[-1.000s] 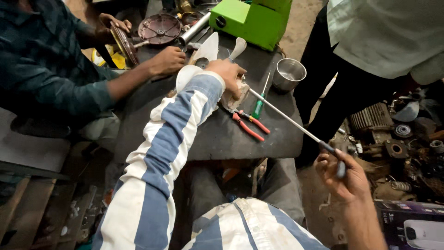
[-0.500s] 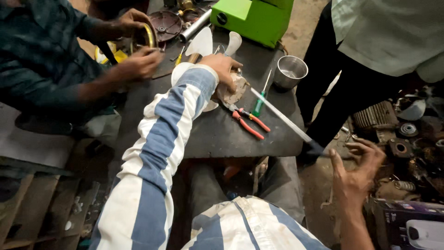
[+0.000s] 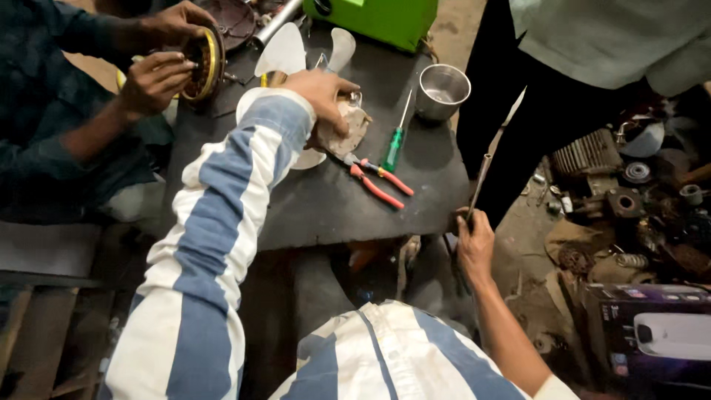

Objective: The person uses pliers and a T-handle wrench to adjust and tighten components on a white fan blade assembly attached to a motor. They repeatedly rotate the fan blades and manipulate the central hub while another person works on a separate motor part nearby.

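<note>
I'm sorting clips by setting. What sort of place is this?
Probably a small repair workshop: pliers and a screwdriver lie on a dark worktable, and worn metal parts are heaped on the floor.

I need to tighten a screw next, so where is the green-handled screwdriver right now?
In the head view the green-handled screwdriver lies on the dark table, right of centre, between the red-handled pliers and the steel cup.
</note>
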